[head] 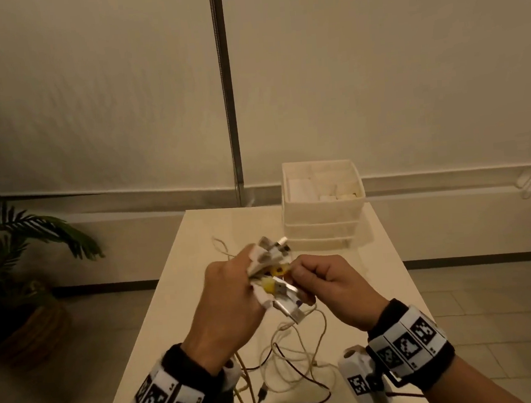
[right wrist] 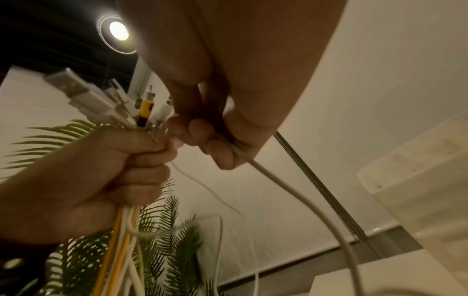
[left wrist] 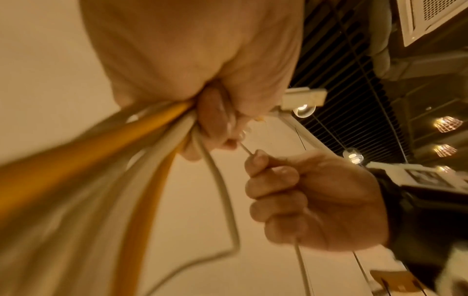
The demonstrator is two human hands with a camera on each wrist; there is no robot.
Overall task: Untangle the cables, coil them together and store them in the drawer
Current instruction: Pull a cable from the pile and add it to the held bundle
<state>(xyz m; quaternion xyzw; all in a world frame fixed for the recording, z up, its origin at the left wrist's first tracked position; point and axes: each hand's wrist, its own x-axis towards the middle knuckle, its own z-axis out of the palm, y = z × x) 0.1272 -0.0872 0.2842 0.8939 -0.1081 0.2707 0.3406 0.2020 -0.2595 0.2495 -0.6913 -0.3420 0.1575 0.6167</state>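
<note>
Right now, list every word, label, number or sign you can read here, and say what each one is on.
No readable words, brands or numbers.
Left wristband: black-and-white square marker codes, with tiny digits beside them too blurred to read.
Right wristband: the same marker codes; small print illegible.
Right wrist camera: one square marker code, no text.
Cable plugs and drawer unit: no legible marking.

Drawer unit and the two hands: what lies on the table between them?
In the head view, only a thin pale cable loop crosses the bare table between the drawer unit and the left hand and right hand.
</note>
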